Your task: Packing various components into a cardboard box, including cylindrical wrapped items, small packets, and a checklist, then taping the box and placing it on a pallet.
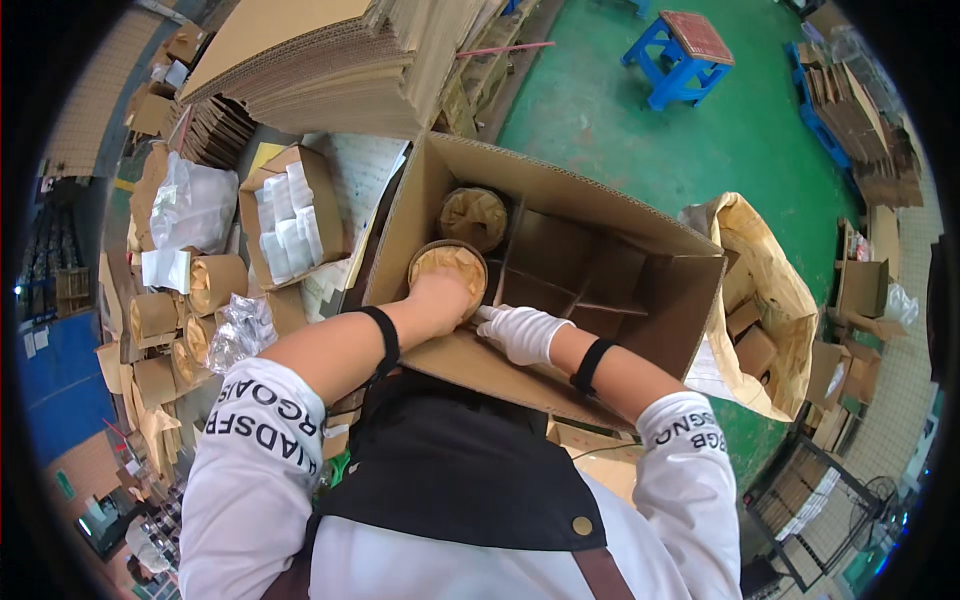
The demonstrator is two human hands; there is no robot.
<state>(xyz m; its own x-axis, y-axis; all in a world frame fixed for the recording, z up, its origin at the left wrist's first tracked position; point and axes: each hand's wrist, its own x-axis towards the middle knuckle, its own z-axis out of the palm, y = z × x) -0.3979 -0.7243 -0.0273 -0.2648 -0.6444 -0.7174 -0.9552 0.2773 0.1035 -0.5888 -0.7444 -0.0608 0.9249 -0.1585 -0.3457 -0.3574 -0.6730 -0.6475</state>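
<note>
An open cardboard box (560, 180) stands in front of me, split into compartments by a cardboard divider (540, 285). My bare left hand (443, 297) reaches down into a round cardboard tube (484, 268) lined with crumpled brown paper, in the box's near-left compartment. Its fingers are hidden inside the paper. Just behind sits a second paper-filled tube (473, 219). My right hand (522, 333), in a white glove, has its fingers drawn together at the divider's near end, beside the first tube. The compartments to the right hold no tubes that I can see.
A tall stack of flat cardboard (330, 75) rises behind the box. Left are a carton of white packets (290, 220) and several paper-lined tubes (215, 283). A large brown paper sack (770, 300) stands right; a blue stool (680, 55) is on the green floor.
</note>
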